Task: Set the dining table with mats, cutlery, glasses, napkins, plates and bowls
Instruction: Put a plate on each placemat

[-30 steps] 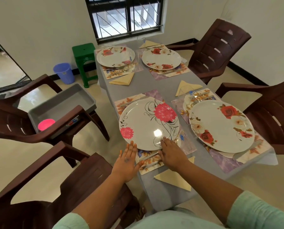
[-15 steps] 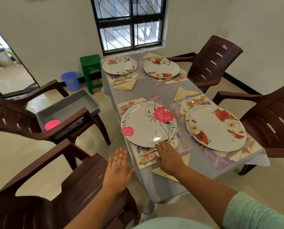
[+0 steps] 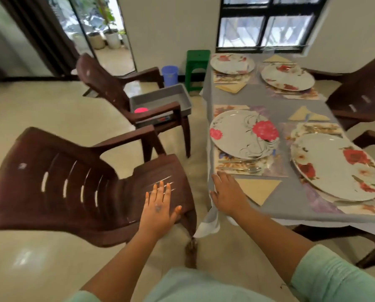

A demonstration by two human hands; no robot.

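The grey-clothed dining table [image 3: 276, 101] carries several place settings. The nearest left plate [image 3: 244, 134], white with pink flowers, lies on a floral mat [image 3: 269, 168] with cutlery [image 3: 241, 167] beside it and a folded tan napkin [image 3: 258, 189] in front. A red-flowered plate [image 3: 337, 166] sits to its right, and two more plates [image 3: 232, 63] [image 3: 288, 76] stand at the far end. My right hand [image 3: 225, 194] rests flat on the table's near left corner, fingers straight. My left hand [image 3: 160, 205] hovers open over the seat of a brown chair [image 3: 73, 182].
A second brown chair [image 3: 117, 92] holds a grey tray [image 3: 160, 101] with a pink bowl [image 3: 141, 110] inside. A green stool [image 3: 198, 64] and a blue bucket [image 3: 169, 75] stand by the wall. More brown chairs [image 3: 361, 92] line the table's right side.
My view has swung left toward the chairs. My left hand moved off the table edge over the near chair seat. My right hand slid back from the plate to the table corner.
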